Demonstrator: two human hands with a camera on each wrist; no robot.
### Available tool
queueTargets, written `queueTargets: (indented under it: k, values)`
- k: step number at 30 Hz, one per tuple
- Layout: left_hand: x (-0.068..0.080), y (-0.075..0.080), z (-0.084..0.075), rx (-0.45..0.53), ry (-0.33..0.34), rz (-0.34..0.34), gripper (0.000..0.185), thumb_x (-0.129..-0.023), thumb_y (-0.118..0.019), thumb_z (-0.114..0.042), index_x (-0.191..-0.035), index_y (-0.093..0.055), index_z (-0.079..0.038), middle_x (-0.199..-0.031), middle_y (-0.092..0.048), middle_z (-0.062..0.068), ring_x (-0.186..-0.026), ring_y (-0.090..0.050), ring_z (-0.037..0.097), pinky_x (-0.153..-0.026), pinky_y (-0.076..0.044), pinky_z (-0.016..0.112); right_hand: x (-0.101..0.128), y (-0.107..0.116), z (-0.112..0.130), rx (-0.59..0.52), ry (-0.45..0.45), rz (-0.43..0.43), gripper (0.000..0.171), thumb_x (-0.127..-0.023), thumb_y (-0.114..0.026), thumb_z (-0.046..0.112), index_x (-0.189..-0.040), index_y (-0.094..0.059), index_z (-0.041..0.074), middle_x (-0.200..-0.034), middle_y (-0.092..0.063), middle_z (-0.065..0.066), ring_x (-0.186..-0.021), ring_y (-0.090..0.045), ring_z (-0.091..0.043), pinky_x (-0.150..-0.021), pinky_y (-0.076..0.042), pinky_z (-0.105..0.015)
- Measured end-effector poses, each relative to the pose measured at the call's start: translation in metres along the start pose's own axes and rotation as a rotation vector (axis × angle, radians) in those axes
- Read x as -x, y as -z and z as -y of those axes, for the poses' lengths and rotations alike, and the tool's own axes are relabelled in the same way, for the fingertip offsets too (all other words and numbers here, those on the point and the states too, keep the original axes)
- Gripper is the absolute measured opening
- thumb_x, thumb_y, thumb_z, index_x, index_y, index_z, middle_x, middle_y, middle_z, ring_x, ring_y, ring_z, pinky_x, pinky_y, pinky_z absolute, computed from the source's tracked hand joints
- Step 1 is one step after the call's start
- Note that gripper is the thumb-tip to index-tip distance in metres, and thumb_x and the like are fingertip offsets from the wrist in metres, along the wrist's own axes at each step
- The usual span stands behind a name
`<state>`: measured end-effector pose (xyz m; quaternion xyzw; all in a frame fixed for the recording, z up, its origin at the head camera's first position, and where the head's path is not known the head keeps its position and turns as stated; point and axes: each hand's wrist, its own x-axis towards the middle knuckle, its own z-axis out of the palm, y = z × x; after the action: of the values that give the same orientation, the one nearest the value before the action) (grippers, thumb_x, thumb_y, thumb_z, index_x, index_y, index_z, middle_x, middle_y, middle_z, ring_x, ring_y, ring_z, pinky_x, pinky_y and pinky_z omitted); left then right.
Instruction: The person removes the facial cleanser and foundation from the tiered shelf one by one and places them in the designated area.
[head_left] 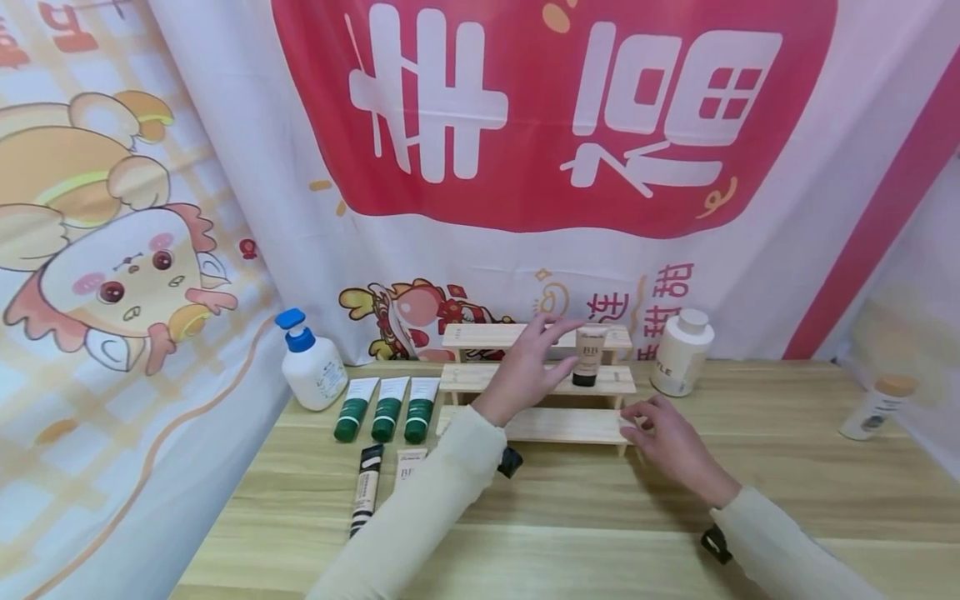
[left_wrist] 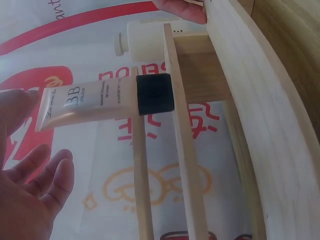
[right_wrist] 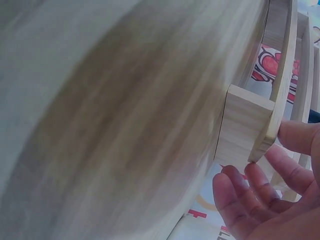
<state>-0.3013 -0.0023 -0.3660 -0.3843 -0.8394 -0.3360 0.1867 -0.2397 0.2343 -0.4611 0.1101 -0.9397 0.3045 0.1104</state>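
A printed cartoon cloth (head_left: 127,250) hangs at the left of the light wooden table (head_left: 570,517), beside a white pump bottle (head_left: 311,362) and three green tubes (head_left: 386,408). At centre, under a red-and-white banner (head_left: 555,108), the left hand (head_left: 525,367) hovers released, fingers spread, just beside the BB cream tube (head_left: 588,356) standing cap-down on the middle step of the wooden rack (head_left: 540,379). The right hand (head_left: 667,437) touches the rack's lowest step with relaxed fingers, and a white jar (head_left: 681,352) and small bottle (head_left: 877,407) stand further right.

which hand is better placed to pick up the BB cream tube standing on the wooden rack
Left, probably. The left hand hovers open right beside the BB cream tube, which stands cap-down on the middle step of the wooden rack. The right hand sits lower, fingertips at the bottom step's right end.
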Motion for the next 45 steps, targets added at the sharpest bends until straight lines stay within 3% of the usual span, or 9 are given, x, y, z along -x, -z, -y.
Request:
queueTargets:
  k: [6,16,22,31,40,45]
  values:
    - [-0.001,-0.007,0.002,-0.004,-0.001,-0.013,0.053,-0.088,-0.069,-0.021,-0.137,-0.049,-0.023,-0.127,-0.044,0.003,-0.091,-0.055,0.014,-0.068,-0.047,0.019,-0.003,-0.002,0.001,-0.003,0.014,-0.011,0.024,-0.085,-0.071,0.013,-0.105,-0.066,0.002,-0.097,-0.055,-0.01,-0.086,-0.059,-0.028,-0.072,-0.052,-0.042]
    - [-0.002,-0.014,0.002,-0.038,0.043,-0.032,0.058,-0.087,-0.07,-0.019,-0.139,-0.045,-0.025,-0.126,-0.044,0.003,-0.092,-0.056,0.018,-0.074,-0.048,0.023,-0.004,-0.003,0.004,-0.016,0.035,-0.017,0.024,-0.084,-0.072,0.012,-0.104,-0.066,0.002,-0.097,-0.055,-0.01,-0.085,-0.06,-0.028,-0.072,-0.053,-0.042]
    - [-0.002,-0.024,0.0,0.032,0.083,-0.057,0.057,-0.087,-0.067,-0.011,-0.138,-0.042,-0.018,-0.122,-0.052,0.002,-0.096,-0.057,0.013,-0.079,-0.05,0.022,-0.003,-0.003,0.006,-0.034,0.04,-0.02,0.024,-0.084,-0.071,0.012,-0.105,-0.066,0.001,-0.097,-0.056,-0.011,-0.086,-0.06,-0.029,-0.073,-0.053,-0.043]
    - [0.0,-0.035,0.008,0.02,0.012,-0.177,0.043,-0.089,-0.064,-0.008,-0.128,-0.046,-0.013,-0.103,-0.054,0.001,-0.086,-0.055,0.009,-0.075,-0.046,0.016,-0.005,-0.006,0.008,-0.035,0.037,-0.009,0.024,-0.085,-0.071,0.012,-0.105,-0.066,0.0,-0.096,-0.056,-0.011,-0.085,-0.06,-0.028,-0.072,-0.053,-0.04]
    - [0.019,-0.011,0.008,0.05,-0.064,-0.191,0.042,-0.091,-0.061,-0.006,-0.13,-0.046,-0.01,-0.094,-0.054,0.001,-0.083,-0.054,0.009,-0.073,-0.048,0.019,-0.002,-0.004,0.007,-0.041,0.02,-0.008,0.025,-0.085,-0.071,0.012,-0.106,-0.065,0.0,-0.096,-0.055,-0.011,-0.086,-0.06,-0.027,-0.072,-0.053,-0.041]
    - [0.032,0.011,0.009,0.023,-0.044,-0.181,0.042,-0.091,-0.062,-0.005,-0.13,-0.049,-0.011,-0.093,-0.052,-0.001,-0.083,-0.053,0.008,-0.074,-0.049,0.022,0.003,-0.001,0.002,-0.033,0.028,-0.035,0.024,-0.085,-0.07,0.011,-0.105,-0.066,-0.001,-0.094,-0.055,-0.01,-0.085,-0.06,-0.029,-0.071,-0.052,-0.042]
